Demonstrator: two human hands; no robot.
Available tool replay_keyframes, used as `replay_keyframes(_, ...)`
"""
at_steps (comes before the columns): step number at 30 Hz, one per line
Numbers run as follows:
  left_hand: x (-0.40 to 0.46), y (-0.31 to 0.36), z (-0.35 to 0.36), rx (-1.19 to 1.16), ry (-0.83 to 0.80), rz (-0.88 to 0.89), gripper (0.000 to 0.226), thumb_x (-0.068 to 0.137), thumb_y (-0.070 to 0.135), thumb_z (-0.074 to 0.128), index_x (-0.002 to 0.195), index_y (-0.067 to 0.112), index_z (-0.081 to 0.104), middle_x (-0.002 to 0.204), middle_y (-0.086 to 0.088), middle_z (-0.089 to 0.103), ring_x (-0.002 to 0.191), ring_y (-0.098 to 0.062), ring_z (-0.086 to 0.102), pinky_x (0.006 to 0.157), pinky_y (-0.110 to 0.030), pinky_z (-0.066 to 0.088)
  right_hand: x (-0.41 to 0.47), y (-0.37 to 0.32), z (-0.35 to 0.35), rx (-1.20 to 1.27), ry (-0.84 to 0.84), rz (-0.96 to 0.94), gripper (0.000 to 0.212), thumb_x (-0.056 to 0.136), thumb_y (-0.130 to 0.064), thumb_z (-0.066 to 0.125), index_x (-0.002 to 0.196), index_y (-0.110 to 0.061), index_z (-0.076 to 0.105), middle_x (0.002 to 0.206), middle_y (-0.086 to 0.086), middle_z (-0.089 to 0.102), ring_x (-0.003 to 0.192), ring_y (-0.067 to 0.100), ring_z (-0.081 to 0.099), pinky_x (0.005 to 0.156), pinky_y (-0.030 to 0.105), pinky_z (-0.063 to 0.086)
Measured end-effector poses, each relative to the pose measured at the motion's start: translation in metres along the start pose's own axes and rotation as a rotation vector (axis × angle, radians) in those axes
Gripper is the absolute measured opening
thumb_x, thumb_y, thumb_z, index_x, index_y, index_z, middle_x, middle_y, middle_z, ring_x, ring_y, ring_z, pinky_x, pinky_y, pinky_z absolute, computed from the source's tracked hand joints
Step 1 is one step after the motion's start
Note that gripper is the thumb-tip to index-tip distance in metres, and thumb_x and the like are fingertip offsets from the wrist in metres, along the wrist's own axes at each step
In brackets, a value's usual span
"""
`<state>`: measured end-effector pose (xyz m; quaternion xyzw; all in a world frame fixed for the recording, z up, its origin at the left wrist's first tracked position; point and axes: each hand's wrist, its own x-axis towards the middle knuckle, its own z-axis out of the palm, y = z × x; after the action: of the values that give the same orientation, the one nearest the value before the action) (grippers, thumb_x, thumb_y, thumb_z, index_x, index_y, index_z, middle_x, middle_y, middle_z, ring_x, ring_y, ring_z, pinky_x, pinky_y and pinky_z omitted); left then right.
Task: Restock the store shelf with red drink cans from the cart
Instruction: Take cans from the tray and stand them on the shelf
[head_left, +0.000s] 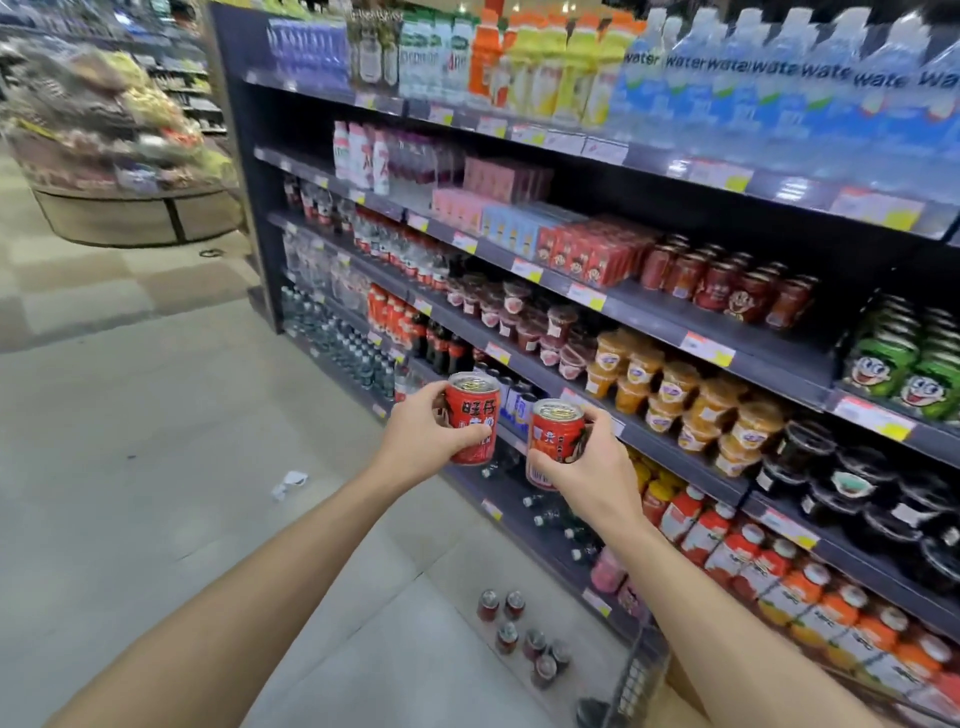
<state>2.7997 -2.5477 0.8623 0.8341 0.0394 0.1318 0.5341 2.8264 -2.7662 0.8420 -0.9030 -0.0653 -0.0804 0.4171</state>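
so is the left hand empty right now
No, the left hand grips a red can, as the right hand does another.

Left hand: fingers wrap the left red can, hiding part of its label. Right hand: palm covers the lower right side of the right red can. Water bottles on the top shelf: caps cut off by the upper edge. Cart: only a wire corner shows at the bottom edge. Produce display, upper left: motion-blurred, contents indistinct. Price tags: print too small to read.
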Motion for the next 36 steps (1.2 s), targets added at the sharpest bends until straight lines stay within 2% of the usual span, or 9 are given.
replay_keyframes(4,0.032,-0.013,0.002,0.006,-0.059,-0.006,0.057,0.071,0.027,0.086,0.121,0.026,0.059,0.110,0.007,0.067,0.096,-0.005,0.064,0.090,-0.032,0.055,0.024,-0.003,0.006,-0.017,0.027,0.022,0.080,0.073,-0.048,0.080,0.137,-0.028,0.036,0.125,-0.006,0.060,0.109,0.014,0.061,0.089,0.036,0.054)
replay_keyframes(8,0.069,-0.023,0.021,0.005,-0.123,0.007,0.055,0.072,0.023,0.086,0.119,0.026,0.058,0.103,0.016,0.062,0.090,0.009,0.058,0.081,-0.015,0.049,0.060,0.007,0.007,-0.040,0.073,0.047,0.075,0.070,-0.048,0.079,0.131,-0.035,0.036,0.120,-0.009,0.061,0.107,0.013,0.061,0.086,0.036,0.054)
replay_keyframes(12,0.122,-0.028,0.043,0.012,-0.206,0.024,0.066,0.069,0.033,0.086,0.128,0.026,0.058,0.111,0.013,0.067,0.099,-0.001,0.064,0.091,-0.032,0.055,0.107,0.024,0.009,-0.056,0.112,0.067,0.076,0.068,-0.051,0.077,0.130,-0.034,0.036,0.119,-0.008,0.062,0.104,0.015,0.062,0.085,0.042,0.055)
replay_keyframes(14,0.153,-0.026,0.055,0.033,-0.234,0.046,0.070,0.069,0.037,0.086,0.131,0.026,0.056,0.117,0.010,0.067,0.103,-0.006,0.064,0.093,-0.035,0.054,0.136,0.033,0.009,-0.056,0.142,0.080,0.078,0.067,-0.052,0.076,0.132,-0.034,0.036,0.121,-0.007,0.062,0.106,0.016,0.062,0.086,0.043,0.055)
replay_keyframes(18,0.217,-0.014,0.082,0.071,-0.301,0.113,0.059,0.073,0.031,0.085,0.122,0.032,0.054,0.103,0.020,0.062,0.090,0.012,0.057,0.084,-0.018,0.051,0.196,0.049,0.001,-0.039,0.223,0.087,0.079,0.070,-0.048,0.080,0.134,-0.027,0.038,0.125,-0.003,0.061,0.109,0.018,0.061,0.089,0.043,0.054)
replay_keyframes(22,0.279,-0.001,0.113,0.095,-0.353,0.159,0.070,0.072,0.036,0.084,0.134,0.023,0.053,0.117,0.010,0.066,0.101,0.000,0.061,0.091,-0.024,0.050,0.252,0.066,-0.014,-0.046,0.278,0.106,0.076,0.073,-0.045,0.081,0.133,-0.025,0.040,0.126,-0.001,0.061,0.111,0.019,0.060,0.090,0.041,0.052)
replay_keyframes(26,0.327,0.018,0.142,0.069,-0.395,0.198,0.069,0.075,0.032,0.083,0.135,0.020,0.051,0.117,0.007,0.063,0.097,-0.003,0.058,0.079,-0.013,0.043,0.292,0.078,-0.032,-0.039,0.328,0.151,0.079,0.077,-0.044,0.081,0.138,-0.022,0.036,0.129,0.000,0.059,0.115,0.020,0.059,0.090,0.037,0.052)
replay_keyframes(30,0.367,0.034,0.176,0.060,-0.418,0.250,0.061,0.073,0.033,0.085,0.125,0.027,0.054,0.105,0.016,0.062,0.098,-0.001,0.061,0.074,-0.005,0.040,0.317,0.088,-0.051,-0.096,0.367,0.195,0.079,0.077,-0.044,0.080,0.139,-0.023,0.036,0.130,0.000,0.059,0.116,0.020,0.058,0.089,0.036,0.050)
replay_keyframes(36,0.424,0.045,0.239,0.018,-0.514,0.338,0.085,0.067,0.045,0.086,0.138,0.017,0.050,0.128,0.002,0.062,0.113,-0.011,0.060,0.098,-0.034,0.051,0.345,0.114,-0.072,-0.142,0.525,0.301,0.079,0.074,-0.043,0.080,0.138,-0.025,0.036,0.129,-0.001,0.059,0.113,0.018,0.059,0.090,0.037,0.051)
